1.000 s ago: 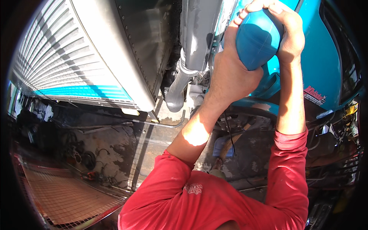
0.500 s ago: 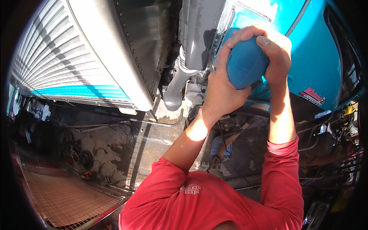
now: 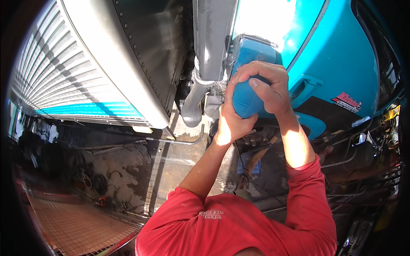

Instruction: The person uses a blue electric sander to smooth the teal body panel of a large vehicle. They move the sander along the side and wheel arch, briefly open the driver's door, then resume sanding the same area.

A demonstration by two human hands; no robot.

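A blue, long, rounded block, like a hand sanding block, lies against the teal vehicle body. Its flatter far part reaches beyond my fingers. My left hand is closed round the near end from the left and below, thumb across the bottom. From the right, my right hand grips its upper side, with the thumb pressed on top and the fingers bent over the far side. The block hides whatever surface is under it. Whitish dust marks the panel edge close by.
A grey vertical pipe stands just left of my hands. Further left is a ribbed silver body with a riveted dark side. A door handle sits on the right. Below are a broom, a bent metal rod and a wire-mesh panel.
Both hands have drawn the blue block closer to me and slightly left. More of its far part shows, and the door handle has come into sight.
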